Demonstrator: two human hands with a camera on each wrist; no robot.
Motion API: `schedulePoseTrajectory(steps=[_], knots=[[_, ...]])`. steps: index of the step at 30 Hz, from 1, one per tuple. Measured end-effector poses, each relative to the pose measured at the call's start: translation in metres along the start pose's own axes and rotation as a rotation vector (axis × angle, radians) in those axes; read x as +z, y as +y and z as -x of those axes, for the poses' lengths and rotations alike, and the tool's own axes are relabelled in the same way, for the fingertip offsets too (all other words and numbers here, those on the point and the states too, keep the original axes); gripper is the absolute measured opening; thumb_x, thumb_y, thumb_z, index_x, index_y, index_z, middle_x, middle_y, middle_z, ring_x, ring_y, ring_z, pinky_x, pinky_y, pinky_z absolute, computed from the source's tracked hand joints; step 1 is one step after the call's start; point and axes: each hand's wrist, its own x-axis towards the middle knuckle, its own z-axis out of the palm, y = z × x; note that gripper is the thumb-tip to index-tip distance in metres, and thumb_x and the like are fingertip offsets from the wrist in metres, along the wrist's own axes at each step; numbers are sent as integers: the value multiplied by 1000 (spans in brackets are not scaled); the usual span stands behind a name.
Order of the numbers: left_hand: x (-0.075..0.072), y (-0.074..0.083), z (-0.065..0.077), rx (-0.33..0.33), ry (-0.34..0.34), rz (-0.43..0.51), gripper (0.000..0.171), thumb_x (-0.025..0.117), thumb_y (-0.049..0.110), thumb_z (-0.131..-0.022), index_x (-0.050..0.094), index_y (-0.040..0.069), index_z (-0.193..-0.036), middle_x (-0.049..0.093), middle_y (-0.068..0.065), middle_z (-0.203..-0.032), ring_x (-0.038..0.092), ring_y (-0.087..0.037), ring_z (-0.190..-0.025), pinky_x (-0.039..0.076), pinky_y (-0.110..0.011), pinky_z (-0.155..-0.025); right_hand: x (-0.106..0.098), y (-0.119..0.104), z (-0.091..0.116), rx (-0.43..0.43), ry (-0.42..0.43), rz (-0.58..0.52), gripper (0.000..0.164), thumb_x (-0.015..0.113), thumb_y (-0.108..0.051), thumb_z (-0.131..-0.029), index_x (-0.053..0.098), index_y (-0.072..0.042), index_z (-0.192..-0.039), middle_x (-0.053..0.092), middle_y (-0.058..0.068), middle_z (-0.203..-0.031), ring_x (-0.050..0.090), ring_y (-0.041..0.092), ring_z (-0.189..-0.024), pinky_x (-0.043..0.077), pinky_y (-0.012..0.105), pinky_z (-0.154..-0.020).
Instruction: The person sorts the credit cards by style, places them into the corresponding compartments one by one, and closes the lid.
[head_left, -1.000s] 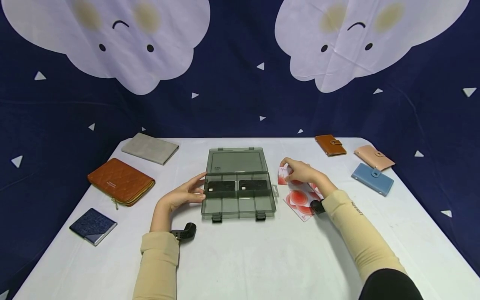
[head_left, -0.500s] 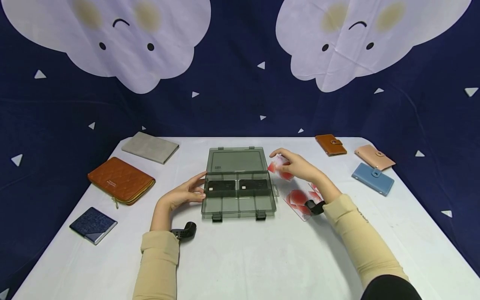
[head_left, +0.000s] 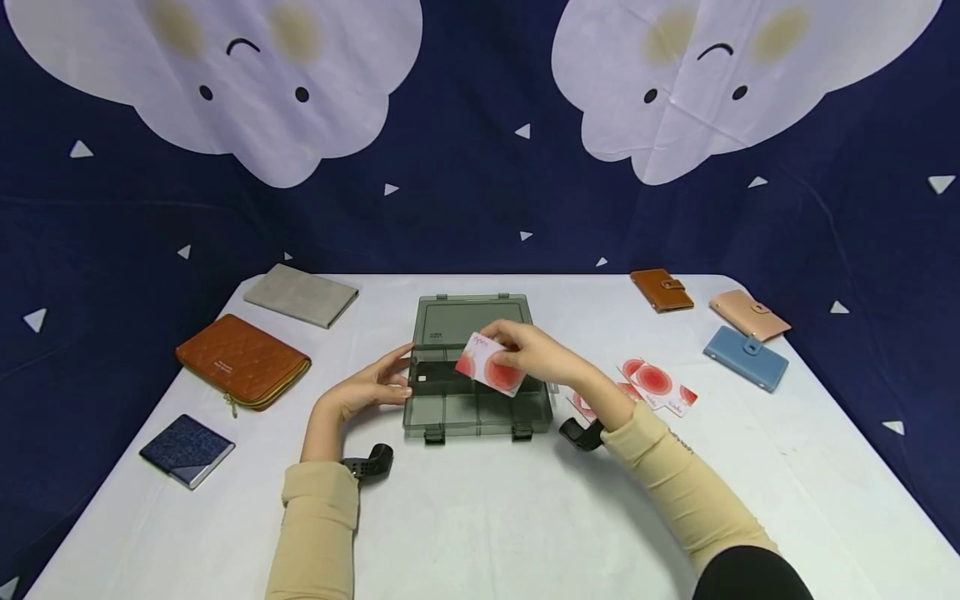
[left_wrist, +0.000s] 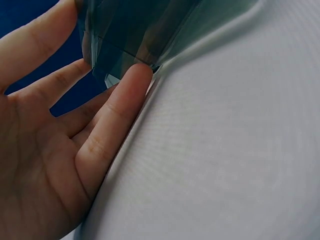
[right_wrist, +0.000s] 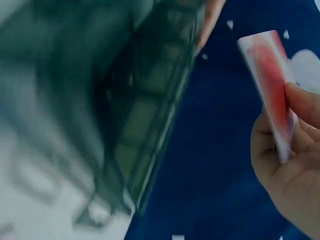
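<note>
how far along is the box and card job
Looks done: a black item lies inside the open box. In hand: the right hand holds a patterned card over it; the left hand touches the box's side. Remaining, probably: the other cards on the table.

Studio-like setting: cloud-print backdrop [head_left: 480, 167], white-covered table [head_left: 480, 517].

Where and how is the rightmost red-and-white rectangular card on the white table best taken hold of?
Probably pinch the card by opposite long edges near its right end, coming from above and the right: it is thin and lies nearly flat, and the right forearm crosses other cards to its left.
</note>
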Motion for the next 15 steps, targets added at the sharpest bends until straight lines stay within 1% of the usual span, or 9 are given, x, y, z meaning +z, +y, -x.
schedulePoseTrajectory(steps=[2, 4, 6, 8, 9, 11, 13, 14, 15], knots=[[0, 0, 0, -1, 1, 1, 86, 63, 5, -84, 10, 20, -150, 7, -19, -152, 45, -17, -103, 46, -29, -82, 9, 0, -4, 9, 0, -4, 26, 59, -4, -88, 57, 0, -114, 65, 10, -97, 58, 13, -82, 47, 25, -70], [1, 0, 0, 3, -1, 0, 87, 63, 5, -84, 9, 19, -150, 7, -20, -152, 45, -17, -103, 46, -28, -81, 18, 2, -7, 12, 3, 17, 24, 62, -9, -88, 61, -2, -110, 67, 6, -91, 59, 11, -78, 47, 24, -69], [1, 0, 0, -5, 5, 3, 87, 64, 4, -84, 10, 19, -150, 7, -20, -152, 45, -17, -103, 46, -28, -81, 25, 2, -10, 13, 8, 58, 23, 64, -14, -87, 63, -4, -108, 67, 3, -83, 57, 8, -72, 46, 24, -66], [1, 0, 0, -7, 5, 4, 87, 63, 4, -84, 9, 18, -150, 7, -21, -152, 44, -18, -105, 46, -28, -81, 32, 2, -12, 18, 5, 118, 23, 64, -18, -87, 65, -7, -107, 65, 1, -75, 52, 6, -65, 43, 23, -62], [1, 0, 0, -9, 7, 3, 87, 63, 4, -84, 9, 18, -150, 7, -21, -152, 44, -19, -106, 46, -29, -82, 35, 2, -13, 19, -1, 153, 23, 64, -19, -87, 66, -8, -108, 65, 1, -77, 51, 5, -65, 42, 23, -61], [1, 0, 0, -18, 11, 4, 86, 63, 4, -84, 10, 20, -150, 8, -19, -152, 43, -20, -108, 45, -30, -83, 40, 1, -14, 37, -37, 189, 25, 62, -18, -88, 66, -10, -111, 65, 3, -78, 49, 9, -60, 41, 23, -58], [1, 1, 1, -12, 9, -4, 86, 63, 5, -84, 10, 19, -150, 8, -19, -152, 42, -23, -111, 44, -31, -85, 44, -1, -14, 54, -84, 208, 27, 60, -13, -90, 65, -11, -116, 66, 6, -89, 51, 12, -62, 41, 23, -57], [1, 1, 1, -14, 11, -8, 86, 63, 6, -84, 10, 20, -150, 8, -19, -152, 41, -23, -112, 43, -32, -86, 45, -2, -15, 57, -105, 221, 29, 58, -9, -90, 64, -12, -118, 67, 6, -96, 54, 12, -66, 42, 22, -58], [1, 2, 1, -13, 11, -9, 86, 63, 7, -84, 10, 20, -150, 8, -19, -152, 40, -24, -113, 43, -32, -87, 47, -2, -15, 59, -126, 229, 31, 57, -5, -90, 63, -12, -120, 67, 8, -101, 55, 13, -68, 42, 22, -58]])
